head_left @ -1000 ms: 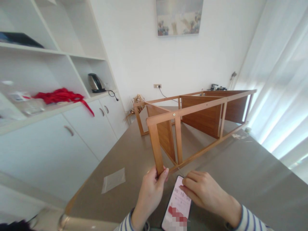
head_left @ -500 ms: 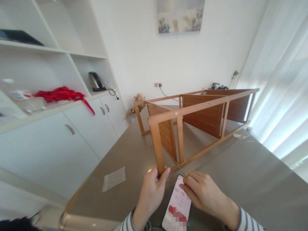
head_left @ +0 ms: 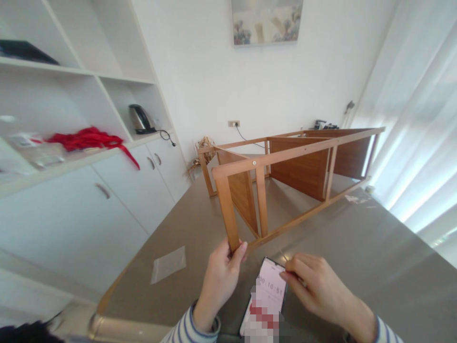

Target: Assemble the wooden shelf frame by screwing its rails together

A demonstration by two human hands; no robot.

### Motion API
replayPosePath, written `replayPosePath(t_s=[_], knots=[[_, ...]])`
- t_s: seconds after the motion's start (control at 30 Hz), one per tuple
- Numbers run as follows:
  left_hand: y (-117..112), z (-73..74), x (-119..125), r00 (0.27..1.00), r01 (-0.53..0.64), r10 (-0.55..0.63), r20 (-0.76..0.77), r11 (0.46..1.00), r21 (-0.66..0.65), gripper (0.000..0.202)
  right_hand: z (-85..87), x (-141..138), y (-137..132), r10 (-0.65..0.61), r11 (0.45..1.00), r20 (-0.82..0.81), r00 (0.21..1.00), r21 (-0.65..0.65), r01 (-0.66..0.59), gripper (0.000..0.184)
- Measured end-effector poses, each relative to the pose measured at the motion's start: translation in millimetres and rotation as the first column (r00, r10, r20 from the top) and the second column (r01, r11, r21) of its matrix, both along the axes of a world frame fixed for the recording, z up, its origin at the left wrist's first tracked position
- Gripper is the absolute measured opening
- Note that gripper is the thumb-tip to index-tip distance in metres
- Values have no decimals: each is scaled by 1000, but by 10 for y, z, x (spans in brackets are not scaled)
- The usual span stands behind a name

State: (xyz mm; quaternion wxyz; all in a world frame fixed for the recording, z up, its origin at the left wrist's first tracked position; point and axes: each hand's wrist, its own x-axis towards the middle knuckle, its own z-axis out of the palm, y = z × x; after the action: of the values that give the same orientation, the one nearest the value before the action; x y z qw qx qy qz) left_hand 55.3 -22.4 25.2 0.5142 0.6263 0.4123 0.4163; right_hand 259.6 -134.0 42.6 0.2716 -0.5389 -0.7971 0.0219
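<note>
A wooden shelf frame [head_left: 285, 157] lies on its side on a brown table [head_left: 357, 247]. My left hand [head_left: 221, 276] is closed round the foot of the frame's nearest post, thumb on one side and fingers on the other. A phone [head_left: 267, 295] with a lit pink screen showing a timer lies on the table just right of that hand. My right hand [head_left: 314, 283] rests beside the phone's right edge. Its fingers are pinched together on something thin that I cannot make out.
A clear plastic bag [head_left: 168, 264] lies flat on the table's left part. White cabinets and shelves stand at the left with a red cloth [head_left: 85, 139] and a kettle [head_left: 139, 119]. Curtains [head_left: 417, 119] hang at the right; a picture [head_left: 266, 21] is on the far wall.
My right hand has slid right, off the phone's top to its right edge. The frame's near post and my left hand have shifted slightly left.
</note>
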Motion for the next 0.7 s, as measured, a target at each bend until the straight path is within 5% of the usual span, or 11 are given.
replayPosePath(t_s=[0.37,0.7], knots=[[51,-111,-65,998,25,-23,-62,999,21,28,-593,610,-406,-214,969,355,910,-41,243,20],[142,-249,-100,985,17,6,-171,991,129,30,-611,803,-473,-306,927,195,932,-163,338,26]])
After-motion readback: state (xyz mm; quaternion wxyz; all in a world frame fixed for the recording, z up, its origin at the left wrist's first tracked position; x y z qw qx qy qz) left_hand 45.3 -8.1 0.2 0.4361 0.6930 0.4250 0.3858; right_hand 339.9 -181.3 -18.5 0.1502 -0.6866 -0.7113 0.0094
